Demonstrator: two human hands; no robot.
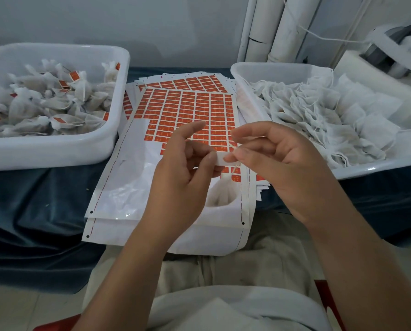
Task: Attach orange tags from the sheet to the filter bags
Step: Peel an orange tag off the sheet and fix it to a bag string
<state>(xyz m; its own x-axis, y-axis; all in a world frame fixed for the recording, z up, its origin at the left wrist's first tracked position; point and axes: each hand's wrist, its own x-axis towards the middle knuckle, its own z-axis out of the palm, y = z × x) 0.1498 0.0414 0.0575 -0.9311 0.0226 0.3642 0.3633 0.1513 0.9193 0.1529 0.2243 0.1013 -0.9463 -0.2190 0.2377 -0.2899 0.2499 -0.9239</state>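
Head camera, mid-attachment: small paper tag (pixel 220 159), pale side up, pinched at its left end between the thumb and curled fingers of the left hand (pixel 183 168), index finger lifted clear. At the tag's right end, right hand (pixel 278 163) with thumb and forefinger closed on the thin pale string (pixel 233 145), apparently laying it across the tag's face, the contact point too small to confirm.

Dangling from that string just below both hands, one white mesh filter bag (pixel 223 194), hanging over the lower part of the white backing sheet of orange tags (pixel 190 108), near rows already stripped bare. More sheets stacked beneath, all on the worktop draped in dark blue cloth (pixel 32 199).

To the left, white plastic tub (pixel 56 152) heaped with filled bags already carrying orange tags. To the right, second white plastic tub (pixel 367 169) holding flat, untagged bags with loose strings. At the back, white pipes (pixel 257 32).

Step in hand, on this evidence: joining string to tag. Next move calling for the string centred on the tag, the tag folded shut over it and pressed flat, orange side out, with a steady pinch to stop the string slipping free before the fold; after that, the finished bag due in the left tub.
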